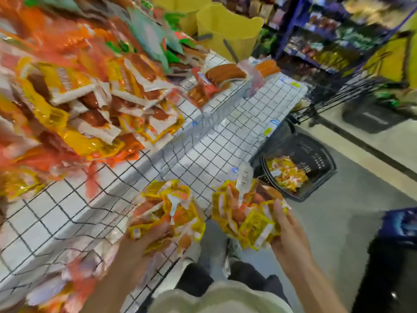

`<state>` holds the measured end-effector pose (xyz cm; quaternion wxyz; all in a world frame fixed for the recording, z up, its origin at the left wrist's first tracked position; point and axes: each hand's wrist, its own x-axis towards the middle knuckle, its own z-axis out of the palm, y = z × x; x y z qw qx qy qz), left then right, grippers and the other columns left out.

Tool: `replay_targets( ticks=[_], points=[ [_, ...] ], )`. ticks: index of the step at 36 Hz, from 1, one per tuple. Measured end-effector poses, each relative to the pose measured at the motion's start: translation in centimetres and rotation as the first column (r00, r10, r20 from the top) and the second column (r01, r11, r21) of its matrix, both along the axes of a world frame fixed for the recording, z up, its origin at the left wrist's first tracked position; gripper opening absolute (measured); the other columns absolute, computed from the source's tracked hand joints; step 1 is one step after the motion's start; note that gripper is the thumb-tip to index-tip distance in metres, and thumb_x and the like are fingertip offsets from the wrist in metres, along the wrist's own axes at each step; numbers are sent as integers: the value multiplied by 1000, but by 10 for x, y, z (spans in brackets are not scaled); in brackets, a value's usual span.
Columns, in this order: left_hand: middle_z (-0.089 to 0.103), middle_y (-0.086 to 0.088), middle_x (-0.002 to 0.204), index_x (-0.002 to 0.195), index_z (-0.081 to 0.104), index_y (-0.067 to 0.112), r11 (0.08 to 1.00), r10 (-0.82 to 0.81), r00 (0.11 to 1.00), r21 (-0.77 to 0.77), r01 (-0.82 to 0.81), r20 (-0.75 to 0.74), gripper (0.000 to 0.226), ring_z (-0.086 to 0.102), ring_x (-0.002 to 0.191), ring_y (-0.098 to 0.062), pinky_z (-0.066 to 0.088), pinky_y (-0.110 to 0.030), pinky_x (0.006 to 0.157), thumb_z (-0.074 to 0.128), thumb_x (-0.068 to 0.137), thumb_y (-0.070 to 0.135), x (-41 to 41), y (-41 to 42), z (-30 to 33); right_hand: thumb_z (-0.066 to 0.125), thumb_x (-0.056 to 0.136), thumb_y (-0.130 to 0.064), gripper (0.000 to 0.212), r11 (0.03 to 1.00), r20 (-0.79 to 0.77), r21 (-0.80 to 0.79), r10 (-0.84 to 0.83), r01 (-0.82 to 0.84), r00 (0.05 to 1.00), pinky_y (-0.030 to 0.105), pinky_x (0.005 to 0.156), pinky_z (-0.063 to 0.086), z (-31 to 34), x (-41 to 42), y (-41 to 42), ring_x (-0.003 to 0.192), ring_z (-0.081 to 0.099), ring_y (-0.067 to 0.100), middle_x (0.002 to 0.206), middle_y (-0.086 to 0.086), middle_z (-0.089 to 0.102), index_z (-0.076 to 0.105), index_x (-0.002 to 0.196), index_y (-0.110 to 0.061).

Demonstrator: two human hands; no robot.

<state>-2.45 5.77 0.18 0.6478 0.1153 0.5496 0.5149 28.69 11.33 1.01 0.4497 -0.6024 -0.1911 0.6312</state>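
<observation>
My left hand (pixel 144 238) grips a bunch of yellow and white sausage packets (pixel 171 208) just over the front edge of a white freezer with a black wire grid (pixel 203 141). My right hand (pixel 286 224) holds a second bunch of the same packets (pixel 246 213) out over the aisle floor. A black shopping basket (pixel 316 159) sits on the floor beyond my right hand, with similar yellow packets (pixel 286 172) inside. A heap of yellow, orange and white sausage packets (pixel 85 105) fills the freezer to the left. The view is blurred.
A yellow bin (pixel 228 28) stands at the freezer's far end. Blue shelving with goods (pixel 327 37) lines the far side. A wire trolley (pixel 334 93) is behind the basket. A dark object with a blue top (pixel 397 240) stands at the right. My legs and shoes are below.
</observation>
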Motion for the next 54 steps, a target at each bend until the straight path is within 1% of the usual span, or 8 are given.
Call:
replay_targets(
  ticks=[3, 9, 21, 25, 28, 42, 50, 54],
  points=[
    [75, -13, 92, 114, 70, 14, 995, -75, 996, 70, 77, -40, 50, 74, 76, -27, 62, -36, 66, 80, 66, 9, 28, 21, 10, 67, 85, -47, 46, 997, 16, 7, -75, 75, 997, 58, 101, 51, -2, 26, -2, 108, 72, 32, 118, 11, 75, 71, 120, -17],
    [76, -16, 94, 107, 73, 9, 983, -149, 987, 99, 155, -62, 35, 75, 78, -31, 60, -37, 56, 69, 74, -1, 103, 59, 19, 66, 87, -44, 41, 979, -81, 15, -201, 203, 976, 39, 70, 63, -4, 87, 1, 103, 74, 30, 116, 11, 75, 74, 116, -17],
    [75, -12, 112, 122, 69, 17, 939, -338, 938, 42, 342, -73, 48, 73, 98, -30, 61, -38, 71, 80, 75, 17, 293, 149, -2, 64, 87, -45, 34, 931, -96, 38, -358, 363, 929, 38, 71, 62, -2, 273, 23, 102, 74, 30, 114, 13, 76, 78, 109, -23],
    [63, -21, 132, 136, 59, 14, 900, -435, 900, 17, 435, -34, 55, 61, 120, -42, 49, -66, 98, 78, 85, 24, 350, 175, -8, 64, 87, -46, 31, 902, -37, 35, -428, 430, 903, 46, 88, 56, -4, 325, 33, 105, 73, 33, 113, 14, 76, 80, 103, -25],
    [62, -22, 133, 135, 60, 16, 879, -476, 879, -7, 476, -40, 50, 59, 123, -44, 42, -70, 102, 74, 87, 21, 385, 194, -12, 64, 87, -46, 28, 875, -38, 23, -483, 484, 875, 49, 92, 56, -11, 353, 41, 106, 73, 30, 115, 11, 76, 80, 103, -30],
    [70, -18, 121, 132, 61, 12, 813, -571, 820, -164, 558, -36, 51, 69, 110, -37, 57, -56, 89, 74, 83, 7, 466, 320, -70, 59, 97, -38, 23, 770, 16, -136, -627, 623, 779, 31, 69, 61, -63, 391, 119, 100, 75, 20, 110, 5, 78, 80, 103, -31],
    [68, -19, 125, 134, 54, 10, 793, -604, 791, -180, 583, -100, 53, 66, 115, -37, 51, -59, 98, 73, 85, 3, 478, 411, -131, 51, 105, -28, 29, 675, 112, -245, -693, 696, 712, 27, 62, 61, -119, 390, 204, 87, 77, 14, 98, 0, 80, 78, 103, -20],
    [71, -17, 119, 125, 58, 19, 812, -575, 801, -237, 533, -167, 53, 69, 109, -36, 56, -58, 91, 79, 79, 4, 487, 446, -192, 56, 101, -31, 20, 668, 184, -251, -678, 701, 712, 40, 84, 62, -171, 395, 244, 99, 75, 18, 109, 1, 78, 72, 112, -24]
  ],
)
